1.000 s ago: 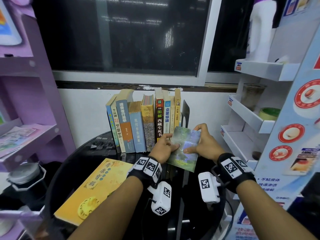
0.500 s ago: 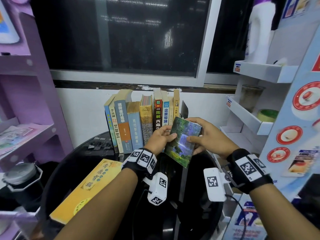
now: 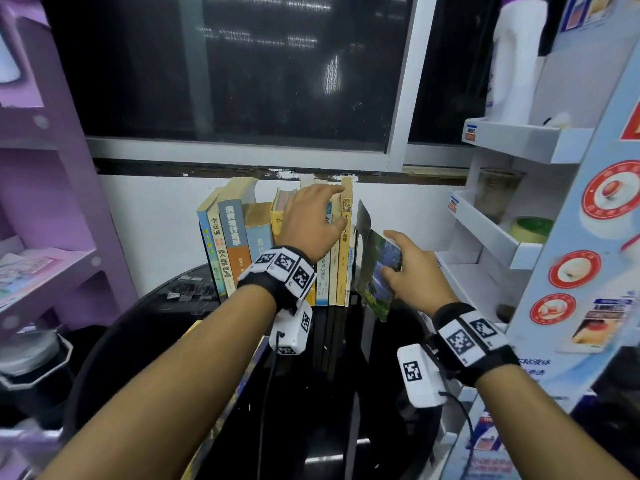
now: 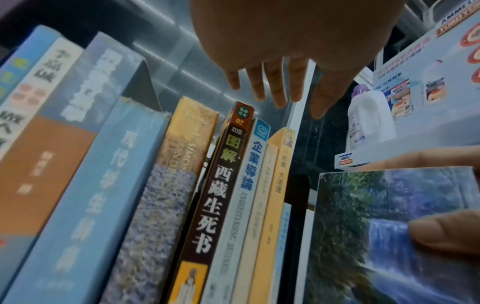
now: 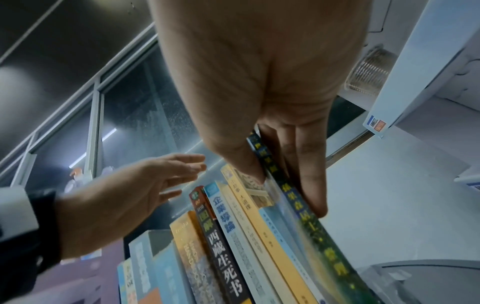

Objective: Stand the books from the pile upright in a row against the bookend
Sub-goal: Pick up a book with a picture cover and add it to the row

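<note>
A row of upright books (image 3: pixel 277 244) stands on the round black table (image 3: pixel 346 410), its right end against a black bookend (image 3: pixel 363 220). My left hand (image 3: pixel 337 206) reaches over the tops of the right-hand books with straight fingers (image 4: pixel 275 90) and holds nothing; I cannot tell if it touches them. My right hand (image 3: pixel 386 252) pinches a thin waterfall-cover book (image 3: pixel 375 282), held upright and slightly tilted just in front and right of the bookend. The right wrist view shows the book's green spine (image 5: pixel 311 226) between thumb and fingers. A flat yellow book (image 3: pixel 239 389) lies mostly hidden under my left forearm.
A purple shelf unit (image 3: pixel 52 202) stands at the left and a white display rack (image 3: pixel 502 237) close at the right. A dark window (image 3: pixel 242 81) is behind the books. Binder clips (image 3: pixel 187 292) lie on the table left of the row; a dark jar (image 3: pixel 31 368) sits lower left.
My left hand let go of the waterfall book and rose to the tops of the row. My right hand alone carried the book right and farther back, beside the bookend.
</note>
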`<state>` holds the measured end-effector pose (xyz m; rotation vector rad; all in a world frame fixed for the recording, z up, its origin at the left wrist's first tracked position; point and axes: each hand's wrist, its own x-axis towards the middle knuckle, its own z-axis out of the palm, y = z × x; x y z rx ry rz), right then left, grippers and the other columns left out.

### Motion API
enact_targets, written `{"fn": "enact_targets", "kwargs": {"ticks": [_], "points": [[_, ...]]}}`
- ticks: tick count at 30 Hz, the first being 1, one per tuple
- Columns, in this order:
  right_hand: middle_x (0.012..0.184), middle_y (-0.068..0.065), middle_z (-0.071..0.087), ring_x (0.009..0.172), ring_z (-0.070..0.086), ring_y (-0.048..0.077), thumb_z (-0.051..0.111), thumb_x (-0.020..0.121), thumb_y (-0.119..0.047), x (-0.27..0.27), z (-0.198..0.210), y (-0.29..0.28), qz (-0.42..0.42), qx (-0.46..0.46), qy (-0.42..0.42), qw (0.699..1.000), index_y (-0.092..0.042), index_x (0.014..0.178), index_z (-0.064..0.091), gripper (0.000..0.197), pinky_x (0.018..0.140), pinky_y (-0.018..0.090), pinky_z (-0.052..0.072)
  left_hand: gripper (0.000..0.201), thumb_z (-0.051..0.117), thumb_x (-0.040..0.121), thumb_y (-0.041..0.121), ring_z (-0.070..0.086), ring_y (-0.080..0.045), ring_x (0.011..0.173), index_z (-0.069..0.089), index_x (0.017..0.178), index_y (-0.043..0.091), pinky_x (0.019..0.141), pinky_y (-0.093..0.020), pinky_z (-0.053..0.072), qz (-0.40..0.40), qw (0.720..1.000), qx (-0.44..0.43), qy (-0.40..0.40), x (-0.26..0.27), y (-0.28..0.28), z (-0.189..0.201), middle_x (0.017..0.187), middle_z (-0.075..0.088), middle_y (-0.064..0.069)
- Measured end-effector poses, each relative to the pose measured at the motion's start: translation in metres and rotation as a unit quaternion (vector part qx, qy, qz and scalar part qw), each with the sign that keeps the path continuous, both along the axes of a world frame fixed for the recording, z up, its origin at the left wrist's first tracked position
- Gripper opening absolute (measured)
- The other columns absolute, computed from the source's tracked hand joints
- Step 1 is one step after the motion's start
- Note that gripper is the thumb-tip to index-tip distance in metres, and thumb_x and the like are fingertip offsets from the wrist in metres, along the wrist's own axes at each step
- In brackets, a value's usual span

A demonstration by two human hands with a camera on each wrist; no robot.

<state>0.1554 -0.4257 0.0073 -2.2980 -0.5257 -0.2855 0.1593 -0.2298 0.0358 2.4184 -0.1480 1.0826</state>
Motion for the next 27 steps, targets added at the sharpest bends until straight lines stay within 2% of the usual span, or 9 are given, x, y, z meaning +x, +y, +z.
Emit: {"fn": "enact_targets", "kwargs": {"ticks": [2, 6, 9, 12, 16, 20, 24, 27], "points": [[0.104, 0.007, 0.060, 0.097, 0.061, 0.026, 0.058, 0.093, -0.010, 0.000, -0.002, 0.007, -0.009, -0.011, 0.005, 1.000, -0.028, 0.143, 0.039, 0.056, 0.090, 0.027, 0.045, 0.052, 0.061, 0.086, 0.035, 0.038, -0.018, 0.132, 0.048, 0.136, 0.025, 0.113, -0.039, 0.021, 0.016, 0.998, 0.051, 0.019, 0.009, 0.004, 0.002, 0.139, 0.051, 0.003], [0.103, 0.008, 0.056, 0.101, 0.062, 0.032, 0.055, 0.095, -0.012, 0.005, -0.010, 0.020, -0.016, -0.024, 0.005, 1.000, -0.028, 0.143, 0.037, 0.054, 0.092, 0.037, 0.049, 0.059, 0.057, 0.088, 0.043, 0.025, -0.017, 0.142, 0.039, 0.143, 0.030, 0.119, -0.049, 0.005, 0.035, 0.991, 0.106, 0.078, 0.022, 0.008, 0.005, 0.150, 0.038, 0.005], [0.110, 0.014, 0.061, 0.102, 0.062, 0.033, 0.054, 0.096, -0.013, 0.011, -0.018, 0.029, -0.020, -0.026, 0.002, 0.999, -0.028, 0.143, 0.036, 0.053, 0.089, 0.039, 0.050, 0.061, 0.055, 0.089, 0.046, 0.015, -0.018, 0.146, 0.034, 0.145, 0.033, 0.119, -0.050, 0.001, 0.034, 0.986, 0.114, 0.118, 0.028, 0.011, 0.004, 0.156, 0.029, 0.006], [0.116, 0.016, 0.064, 0.103, 0.064, 0.032, 0.054, 0.096, -0.011, 0.019, -0.026, 0.036, -0.005, -0.025, 0.002, 1.000, -0.029, 0.145, 0.034, 0.056, 0.090, 0.041, 0.051, 0.058, 0.056, 0.088, 0.045, 0.017, -0.019, 0.146, 0.037, 0.142, 0.037, 0.118, -0.052, 0.007, 0.025, 0.986, 0.109, 0.125, 0.033, 0.015, 0.000, 0.155, 0.030, 0.008], [0.124, 0.014, 0.062, 0.109, 0.064, 0.028, 0.056, 0.095, -0.008, 0.029, -0.030, 0.041, 0.025, -0.021, 0.035, 0.999, -0.031, 0.148, 0.028, 0.064, 0.095, 0.038, 0.050, 0.051, 0.061, 0.085, 0.033, 0.022, -0.018, 0.144, 0.045, 0.134, 0.036, 0.118, -0.048, 0.016, 0.007, 0.991, 0.082, 0.101, 0.036, 0.022, -0.003, 0.152, 0.035, 0.009], [0.126, 0.009, 0.060, 0.097, 0.061, 0.014, 0.056, 0.094, -0.004, 0.036, -0.032, 0.043, 0.067, -0.033, 0.078, 0.994, -0.034, 0.151, 0.020, 0.074, 0.087, 0.029, 0.053, 0.049, 0.068, 0.082, 0.031, 0.028, -0.016, 0.140, 0.048, 0.127, 0.032, 0.113, -0.044, 0.029, 0.002, 0.994, 0.063, 0.089, 0.036, 0.027, -0.006, 0.144, 0.045, 0.007], [0.129, 0.008, 0.059, 0.111, 0.062, 0.019, 0.057, 0.093, -0.003, 0.043, -0.034, 0.045, 0.072, -0.043, 0.090, 0.992, -0.032, 0.152, 0.017, 0.077, 0.090, 0.030, 0.053, 0.051, 0.072, 0.079, 0.039, 0.037, -0.018, 0.135, 0.048, 0.123, 0.036, 0.106, -0.043, 0.039, 0.018, 0.994, 0.047, 0.098, 0.033, 0.026, -0.004, 0.140, 0.046, 0.000], [0.134, 0.008, 0.058, 0.118, 0.061, 0.021, 0.059, 0.093, -0.005, 0.050, -0.038, 0.049, 0.071, -0.045, 0.104, 0.991, -0.030, 0.154, 0.014, 0.081, 0.093, 0.034, 0.052, 0.058, 0.073, 0.077, 0.039, 0.032, -0.016, 0.137, 0.045, 0.128, 0.037, 0.106, -0.043, 0.039, 0.022, 0.993, 0.071, 0.094, 0.031, 0.026, -0.005, 0.139, 0.049, 0.001]]}}
